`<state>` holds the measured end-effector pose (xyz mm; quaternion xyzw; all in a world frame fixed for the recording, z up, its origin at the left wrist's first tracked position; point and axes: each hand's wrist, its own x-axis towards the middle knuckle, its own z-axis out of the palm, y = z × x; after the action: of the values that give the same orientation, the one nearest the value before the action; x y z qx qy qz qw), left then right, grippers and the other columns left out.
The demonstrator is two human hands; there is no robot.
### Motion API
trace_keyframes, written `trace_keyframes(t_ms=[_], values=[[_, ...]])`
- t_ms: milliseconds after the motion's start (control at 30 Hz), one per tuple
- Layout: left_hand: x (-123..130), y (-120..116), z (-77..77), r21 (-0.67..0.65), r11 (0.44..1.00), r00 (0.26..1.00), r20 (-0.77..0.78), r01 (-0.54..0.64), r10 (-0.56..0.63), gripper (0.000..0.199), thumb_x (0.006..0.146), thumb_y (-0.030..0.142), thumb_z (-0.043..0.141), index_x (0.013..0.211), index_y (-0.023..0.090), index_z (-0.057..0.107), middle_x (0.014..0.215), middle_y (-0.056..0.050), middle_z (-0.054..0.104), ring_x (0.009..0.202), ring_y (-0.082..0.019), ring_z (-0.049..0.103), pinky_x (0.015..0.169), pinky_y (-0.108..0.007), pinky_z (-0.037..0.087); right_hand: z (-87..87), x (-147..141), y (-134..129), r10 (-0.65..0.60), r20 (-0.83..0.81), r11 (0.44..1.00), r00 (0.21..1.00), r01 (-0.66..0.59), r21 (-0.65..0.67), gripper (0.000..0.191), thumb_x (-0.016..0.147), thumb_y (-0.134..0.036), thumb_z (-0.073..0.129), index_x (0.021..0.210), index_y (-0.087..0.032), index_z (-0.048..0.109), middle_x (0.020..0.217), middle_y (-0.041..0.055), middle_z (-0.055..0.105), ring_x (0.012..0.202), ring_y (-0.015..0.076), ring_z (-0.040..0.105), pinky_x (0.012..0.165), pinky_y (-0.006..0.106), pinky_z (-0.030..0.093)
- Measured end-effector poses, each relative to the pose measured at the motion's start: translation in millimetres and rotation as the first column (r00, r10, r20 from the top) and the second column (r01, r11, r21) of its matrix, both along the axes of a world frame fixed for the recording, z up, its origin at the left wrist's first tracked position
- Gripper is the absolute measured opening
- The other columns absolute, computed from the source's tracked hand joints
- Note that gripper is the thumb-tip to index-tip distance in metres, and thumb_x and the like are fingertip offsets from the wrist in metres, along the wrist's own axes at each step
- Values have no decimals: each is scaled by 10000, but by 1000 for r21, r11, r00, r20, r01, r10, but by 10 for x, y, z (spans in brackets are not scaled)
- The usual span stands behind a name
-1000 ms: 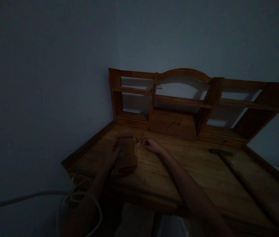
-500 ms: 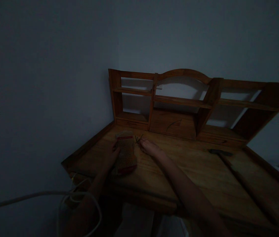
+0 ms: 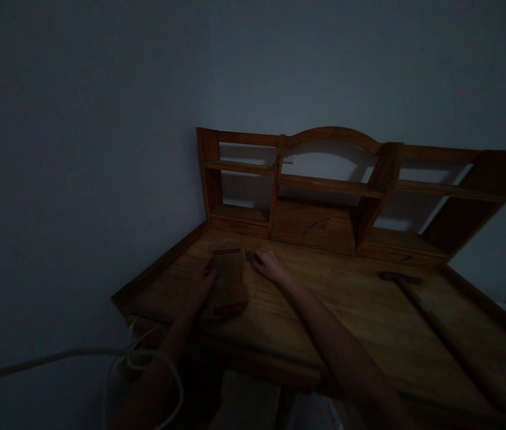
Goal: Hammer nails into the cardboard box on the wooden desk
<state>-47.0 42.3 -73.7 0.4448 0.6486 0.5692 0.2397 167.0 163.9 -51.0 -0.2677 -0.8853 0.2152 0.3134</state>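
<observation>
On the wooden desk lies a clear packet [image 3: 229, 280] with red bands at both ends and a brownish middle. My left hand [image 3: 207, 278] grips the packet's left edge, fingers bent over it. Just right of the packet, several thin dark nail-like pieces [image 3: 248, 255] lie close together. My right hand [image 3: 268, 264] is beside them, its fingers pinched together at their right end. What is between those fingertips is too dark and small to make out.
A hammer [image 3: 399, 277] lies on the right of the desk [image 3: 346, 298], its handle toward the front. Along the back stands a wooden shelf unit [image 3: 331, 186]. A pale cable [image 3: 77, 352] loops at the lower left, near my left forearm. The room is dim.
My right hand has shifted very slightly, and the thin piece by its fingertips shows less. The packet and my left hand stay nearly in place.
</observation>
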Motion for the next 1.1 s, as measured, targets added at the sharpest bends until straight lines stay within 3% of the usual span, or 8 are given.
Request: trace_keyframes(t_ms=[200,333,500,767,1100], values=[[-31,7,-38,-31,999,1000,13,10,-10,507,828,285,556,1317,157,515,1238,-128,624,1070,-251,625,923,-386,506,-108,-86,176,-157,-369,971,916,75,-227,448,890,-296,415,1327,-236,337,897,19,617,729,131,655,640,250,522],[-38,19,-43,-39,999,1000,-4,-17,17,503,830,270,556,1320,167,514,1228,-116,634,1083,-244,620,945,-389,492,-161,-91,257,-213,-456,940,864,53,-337,322,885,-393,471,1127,-183,508,802,42,659,697,162,674,625,282,539],[-1,12,8,-25,1000,1000,0,9,-9,508,835,226,540,1337,164,494,1242,-118,626,1081,-235,623,926,-371,504,-257,-34,351,-213,-424,919,880,33,-393,302,893,-433,557,903,-138,622,780,23,673,685,143,653,684,319,539],[17,-53,55,-35,999,1000,-10,20,-21,481,838,278,536,1307,170,523,1263,-124,611,1088,-245,618,920,-364,500,-332,85,407,-215,-349,938,912,93,-335,180,845,-311,632,908,-143,650,862,26,682,789,150,639,768,335,505],[11,-27,51,-9,1000,1000,-31,-2,1,449,807,258,554,1247,172,576,1245,-114,624,1114,-260,604,965,-389,476,-360,98,426,-167,-334,963,928,80,-259,194,763,-251,593,937,-166,607,814,31,691,753,158,644,718,287,483]])
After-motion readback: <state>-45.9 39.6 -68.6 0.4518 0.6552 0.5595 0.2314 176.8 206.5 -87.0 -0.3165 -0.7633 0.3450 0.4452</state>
